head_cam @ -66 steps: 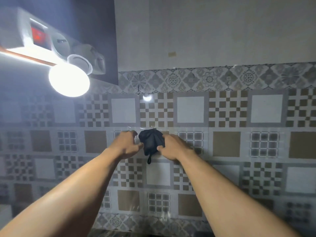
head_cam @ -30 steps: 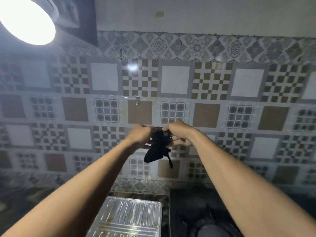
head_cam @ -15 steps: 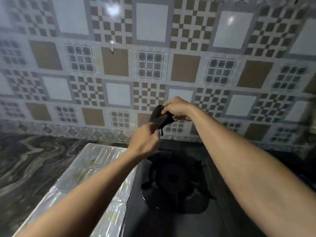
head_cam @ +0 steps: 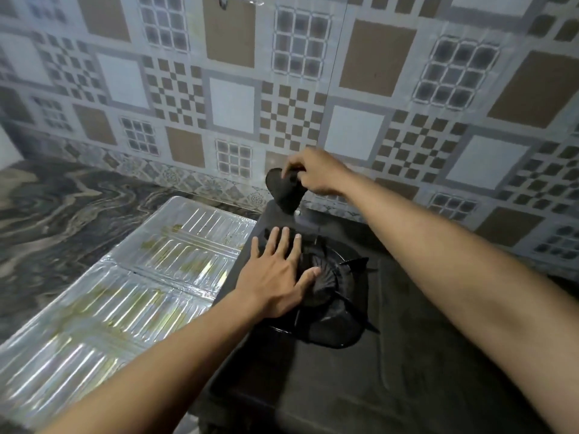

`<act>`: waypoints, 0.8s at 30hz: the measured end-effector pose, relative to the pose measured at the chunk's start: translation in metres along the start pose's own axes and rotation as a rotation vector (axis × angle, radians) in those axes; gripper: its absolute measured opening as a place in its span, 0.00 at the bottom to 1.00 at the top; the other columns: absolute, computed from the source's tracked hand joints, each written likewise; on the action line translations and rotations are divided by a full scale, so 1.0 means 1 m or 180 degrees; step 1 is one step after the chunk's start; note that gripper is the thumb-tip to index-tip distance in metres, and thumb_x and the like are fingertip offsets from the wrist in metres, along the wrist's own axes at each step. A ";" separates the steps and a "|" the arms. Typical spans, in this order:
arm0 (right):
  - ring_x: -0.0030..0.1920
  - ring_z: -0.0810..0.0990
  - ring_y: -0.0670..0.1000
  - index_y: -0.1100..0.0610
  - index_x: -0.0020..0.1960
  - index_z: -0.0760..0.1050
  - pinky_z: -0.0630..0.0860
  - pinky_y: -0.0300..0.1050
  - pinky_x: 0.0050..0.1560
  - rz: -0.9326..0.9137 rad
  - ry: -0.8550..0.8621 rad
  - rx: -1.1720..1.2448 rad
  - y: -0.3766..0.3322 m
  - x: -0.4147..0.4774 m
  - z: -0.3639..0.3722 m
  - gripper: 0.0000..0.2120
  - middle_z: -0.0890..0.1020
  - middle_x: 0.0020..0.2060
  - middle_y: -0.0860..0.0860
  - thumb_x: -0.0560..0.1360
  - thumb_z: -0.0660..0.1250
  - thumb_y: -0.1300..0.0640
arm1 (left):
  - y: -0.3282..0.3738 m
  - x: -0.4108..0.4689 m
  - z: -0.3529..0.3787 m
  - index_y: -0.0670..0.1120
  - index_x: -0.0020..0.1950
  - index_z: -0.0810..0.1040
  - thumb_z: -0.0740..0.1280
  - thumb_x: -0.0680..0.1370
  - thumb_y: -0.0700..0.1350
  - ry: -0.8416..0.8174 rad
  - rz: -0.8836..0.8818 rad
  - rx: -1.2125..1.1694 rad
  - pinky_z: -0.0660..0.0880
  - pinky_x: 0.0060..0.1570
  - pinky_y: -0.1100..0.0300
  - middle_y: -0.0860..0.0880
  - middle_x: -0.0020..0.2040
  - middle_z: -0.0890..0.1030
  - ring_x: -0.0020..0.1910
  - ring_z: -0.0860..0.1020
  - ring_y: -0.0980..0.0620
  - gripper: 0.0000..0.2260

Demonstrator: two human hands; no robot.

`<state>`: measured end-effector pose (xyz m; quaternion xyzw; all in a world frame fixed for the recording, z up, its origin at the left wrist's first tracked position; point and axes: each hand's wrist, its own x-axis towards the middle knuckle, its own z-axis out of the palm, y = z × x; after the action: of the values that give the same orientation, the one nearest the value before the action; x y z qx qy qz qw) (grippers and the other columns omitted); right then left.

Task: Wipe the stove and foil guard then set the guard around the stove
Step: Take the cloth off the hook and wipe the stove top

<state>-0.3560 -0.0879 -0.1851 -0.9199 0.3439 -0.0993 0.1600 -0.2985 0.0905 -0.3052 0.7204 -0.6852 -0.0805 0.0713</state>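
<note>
A black single-burner stove (head_cam: pixel 338 380) stands on the counter against the tiled wall. My left hand (head_cam: pixel 275 274) lies open, fingers spread, on the stove top beside the burner (head_cam: pixel 329 286). Above the stove's back edge, my right hand (head_cam: pixel 316 175) grips a bunched dark cloth (head_cam: pixel 286 191), and a thin trickle of water falls from the cloth toward the stove. The ribbed foil guard (head_cam: pixel 125 292) lies flat on the counter to the left of the stove, with yellowish stains on its panels.
A dark marbled countertop (head_cam: pixel 59 208) stretches to the left. The patterned tile wall (head_cam: pixel 313 89) rises right behind the stove. A small hook (head_cam: pixel 223 1) sticks out of the wall at the top edge.
The cloth came off the wall hook and down with both hands. My left hand has let go of it and dropped flat onto the stove. The view has tilted down to the stove.
</note>
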 end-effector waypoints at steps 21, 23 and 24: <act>0.79 0.55 0.55 0.52 0.80 0.55 0.54 0.50 0.77 -0.0712 -0.1051 -0.0730 0.050 0.037 0.078 0.28 0.56 0.80 0.52 0.82 0.59 0.60 | 0.004 0.006 0.002 0.43 0.81 0.42 0.39 0.81 0.61 0.0215 -0.0301 0.0293 0.41 0.77 0.42 0.44 0.81 0.43 0.79 0.38 0.48 0.33; 0.75 0.65 0.55 0.48 0.78 0.59 0.62 0.49 0.74 -0.0734 -0.1042 -0.0453 0.051 0.037 0.079 0.27 0.64 0.77 0.51 0.81 0.59 0.62 | 0.005 0.006 0.002 0.43 0.81 0.41 0.39 0.81 0.61 0.0207 -0.0311 0.0306 0.41 0.76 0.42 0.44 0.81 0.42 0.79 0.38 0.48 0.33; 0.76 0.63 0.55 0.48 0.79 0.59 0.60 0.50 0.75 -0.0746 -0.1148 -0.0397 0.053 0.037 0.081 0.26 0.64 0.77 0.51 0.82 0.58 0.60 | 0.005 0.006 0.002 0.43 0.81 0.41 0.39 0.81 0.61 0.0213 -0.0311 0.0314 0.41 0.76 0.42 0.44 0.81 0.42 0.79 0.38 0.48 0.33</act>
<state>-0.3369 -0.1316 -0.2766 -0.9646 0.2059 0.0704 0.1492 -0.3034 0.0844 -0.3063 0.7578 -0.6496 -0.0260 0.0546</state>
